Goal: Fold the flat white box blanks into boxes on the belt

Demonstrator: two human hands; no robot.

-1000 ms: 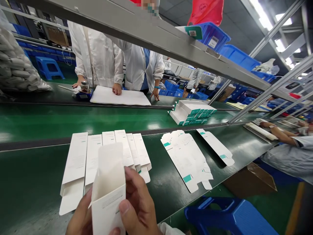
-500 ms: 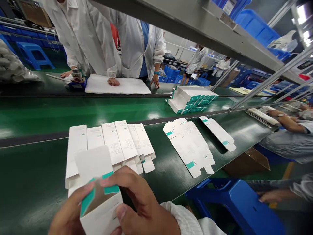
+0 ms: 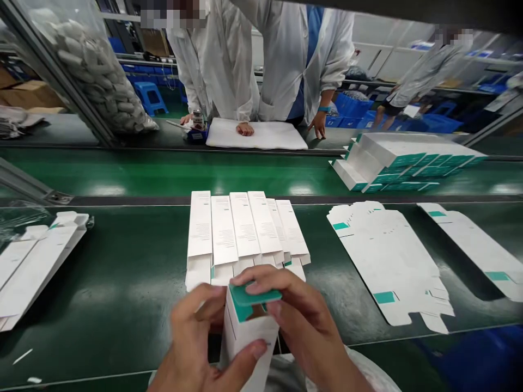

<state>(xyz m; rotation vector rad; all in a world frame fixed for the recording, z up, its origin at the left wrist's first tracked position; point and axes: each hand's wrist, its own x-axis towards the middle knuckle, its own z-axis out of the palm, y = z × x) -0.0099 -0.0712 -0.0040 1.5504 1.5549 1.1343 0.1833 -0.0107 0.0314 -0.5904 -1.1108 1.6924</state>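
Note:
A white carton (image 3: 249,348) with teal end flaps stands tilted toward me at the front edge of the bench. My left hand (image 3: 204,343) is closed around its left side, thumb across the front face. My right hand (image 3: 306,321) has its fingers on the teal top flap, which is folded over, and its thumb near the opening at the top. Just beyond my hands, several white cartons (image 3: 245,226) lie side by side in a row, their near end flaps out.
Flat unfolded carton blanks (image 3: 392,256) lie to the right. More flattened cartons (image 3: 44,256) lie at the left. Stacked cartons (image 3: 408,158) stand on the green belt (image 3: 229,177). Across it, people in white coats lean by a white foam sheet (image 3: 261,135). A metal post (image 3: 69,71) rises at left.
My view has swung to the left. The carton's white lid flap, upright before, no longer stands up; a teal flap now lies folded over the top under my right fingers.

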